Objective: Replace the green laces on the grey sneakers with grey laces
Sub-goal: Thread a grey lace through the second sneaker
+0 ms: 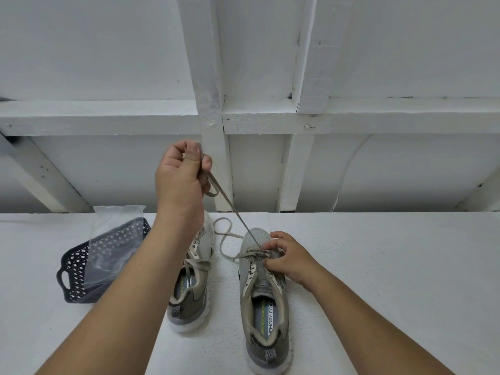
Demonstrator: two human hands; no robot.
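Nearest the camera sits the right grey sneaker (pixel 263 299), heel toward the viewer, beside the left sneaker (pixel 190 280) on a white textured tabletop (pixel 378 266). Pull the grey lace (pixel 230 204) taut and even: the left hand (pixel 184 174) pinches it high, while the right hand (pixel 292 257) curls over the eyelets to steady them (no green laces show). A dark perforated basket (pixel 73 269) holds a clear plastic bag (pixel 113 239); white timber framing (pixel 213 115) stands behind.

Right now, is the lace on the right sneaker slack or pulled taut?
Taut: the lace runs straight from the right sneaker up to the left hand.
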